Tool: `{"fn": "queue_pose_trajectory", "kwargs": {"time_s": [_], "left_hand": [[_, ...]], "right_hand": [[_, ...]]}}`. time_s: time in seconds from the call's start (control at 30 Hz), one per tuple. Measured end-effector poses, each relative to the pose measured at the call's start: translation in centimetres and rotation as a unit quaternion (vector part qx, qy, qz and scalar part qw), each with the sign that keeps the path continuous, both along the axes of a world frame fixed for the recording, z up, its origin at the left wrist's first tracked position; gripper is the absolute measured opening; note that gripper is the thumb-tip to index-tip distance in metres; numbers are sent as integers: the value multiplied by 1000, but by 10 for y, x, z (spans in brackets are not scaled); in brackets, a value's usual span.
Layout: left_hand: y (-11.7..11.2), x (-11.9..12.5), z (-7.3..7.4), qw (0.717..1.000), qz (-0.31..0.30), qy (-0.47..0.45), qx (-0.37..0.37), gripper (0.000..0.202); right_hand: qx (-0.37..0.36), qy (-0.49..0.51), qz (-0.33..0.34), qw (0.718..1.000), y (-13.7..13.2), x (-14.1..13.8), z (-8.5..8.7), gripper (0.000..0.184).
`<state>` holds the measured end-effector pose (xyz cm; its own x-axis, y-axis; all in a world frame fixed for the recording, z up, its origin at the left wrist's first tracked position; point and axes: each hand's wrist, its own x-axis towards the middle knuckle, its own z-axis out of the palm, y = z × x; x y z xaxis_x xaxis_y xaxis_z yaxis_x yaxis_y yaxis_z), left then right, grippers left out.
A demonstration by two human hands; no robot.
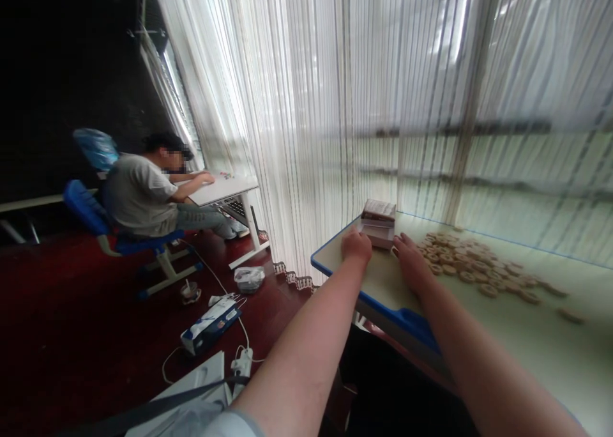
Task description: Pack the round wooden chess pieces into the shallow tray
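Note:
A small white box (380, 234) stands near the far left corner of the table. Against its left side is my left hand (357, 245), its fingers curled in at the box's edge. My right hand (409, 255) lies along the right side of the box, fingers stretched out and close together. Right behind the white box, a printed box or packet (379, 209) leans or rests at its top; I cannot tell whether the two are joined. To the right of my right hand spreads a loose pile of round wooden pieces (472, 261).
The pale table (536, 341) has a blue rim; a sheer curtain (330, 105) hangs behind it. On the left a person (138, 194) sits at another white table (225, 188). A tissue pack (211, 322), power strip (242, 363), cables and a plastic bag (249, 278) lie on the floor.

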<state>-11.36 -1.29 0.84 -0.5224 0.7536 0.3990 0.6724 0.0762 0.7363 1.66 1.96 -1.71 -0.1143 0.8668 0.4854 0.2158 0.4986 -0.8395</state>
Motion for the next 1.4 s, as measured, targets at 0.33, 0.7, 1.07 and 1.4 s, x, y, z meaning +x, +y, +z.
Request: {"fn": "queue_pose_trajectory", "kwargs": {"time_s": [0.33, 0.7, 1.07, 1.4], "left_hand": [[-12, -1, 4, 996, -20, -12, 84, 37], [-24, 26, 12, 964, -162, 153, 146, 48], [-35, 53, 13, 890, -297, 339, 69, 50], [-39, 64, 19, 845, -267, 464, -3, 31]], "right_hand": [[-120, 169, -41, 977, -13, 6, 16, 68], [-64, 72, -76, 992, -36, 74, 45, 40], [-121, -59, -257, 957, -143, 189, 30, 39], [-28, -153, -185, 970, -147, 204, 16, 30]]}}
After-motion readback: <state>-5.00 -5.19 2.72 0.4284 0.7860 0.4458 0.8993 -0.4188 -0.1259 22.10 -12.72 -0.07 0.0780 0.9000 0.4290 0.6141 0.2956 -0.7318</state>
